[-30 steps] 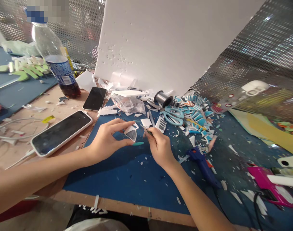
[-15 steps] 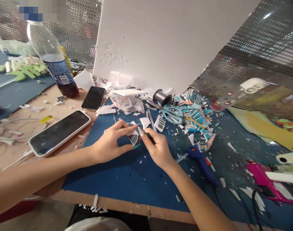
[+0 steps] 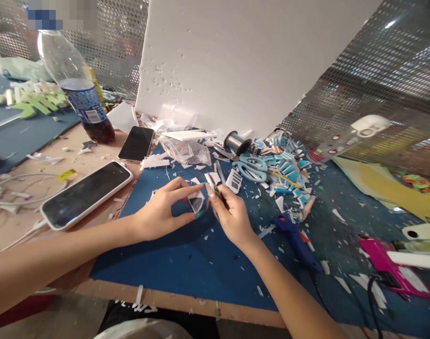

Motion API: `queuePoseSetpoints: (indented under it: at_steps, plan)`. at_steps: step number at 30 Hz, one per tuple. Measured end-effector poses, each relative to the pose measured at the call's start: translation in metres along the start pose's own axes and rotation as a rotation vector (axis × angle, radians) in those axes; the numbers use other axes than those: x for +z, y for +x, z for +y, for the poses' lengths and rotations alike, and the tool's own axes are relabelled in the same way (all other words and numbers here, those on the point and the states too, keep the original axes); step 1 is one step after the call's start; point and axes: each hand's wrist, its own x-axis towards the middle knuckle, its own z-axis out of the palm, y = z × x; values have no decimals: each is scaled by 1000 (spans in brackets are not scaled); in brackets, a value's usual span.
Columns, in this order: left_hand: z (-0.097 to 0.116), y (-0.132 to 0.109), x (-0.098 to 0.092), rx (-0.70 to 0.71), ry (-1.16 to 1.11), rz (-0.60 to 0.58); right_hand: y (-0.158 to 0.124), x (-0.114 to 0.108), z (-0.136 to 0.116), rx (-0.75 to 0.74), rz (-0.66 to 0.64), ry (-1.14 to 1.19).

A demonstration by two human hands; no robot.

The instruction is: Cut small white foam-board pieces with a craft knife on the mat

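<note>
My left hand (image 3: 165, 205) is closed on a small white-edged piece with a dark face (image 3: 196, 202), pinched between thumb and fingers above the blue mat (image 3: 172, 263). My right hand (image 3: 232, 212) grips a slim, dark-handled craft knife (image 3: 219, 194); its fingers cover much of the handle. The thin end points up and left, just right of the piece. Whether it touches the piece, I cannot tell. Behind my hands lie a white scrap (image 3: 212, 178) and a white part with grey bars (image 3: 234, 181).
Light-blue scissors (image 3: 252, 168), a wire spool (image 3: 237, 142) and blue-white scraps (image 3: 288, 162) lie behind. A blue glue gun (image 3: 296, 240) is at right. Two phones (image 3: 87, 195) and a bottle (image 3: 89, 108) are at left. A white foam board (image 3: 236, 61) stands at the back.
My right hand has shifted slightly right, drawing the knife a little away from the piece. My left hand keeps its hold, nearly still. The view has moved very slightly.
</note>
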Motion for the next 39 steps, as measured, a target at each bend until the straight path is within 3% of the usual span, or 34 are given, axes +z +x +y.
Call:
queuePoseSetpoints:
  at_steps: [6, 12, 19, 31, 39]
  plan:
    - [1, 1, -2, -96, -344, 51, 2, -13, -7, 78, -165, 276]
    - [-4, 0, -2, -8, -519, 154, 1, -15, -15, 254, -384, 413]
    - [-5, 3, -1, -2, -564, 198, -1, -15, -17, 326, -424, 466]
    - [-1, 3, -2, -132, -737, 174, -1, -15, -19, 284, -462, 451]
    - [-2, 2, -1, -113, -785, 182, 0, -18, -16, 311, -490, 435]
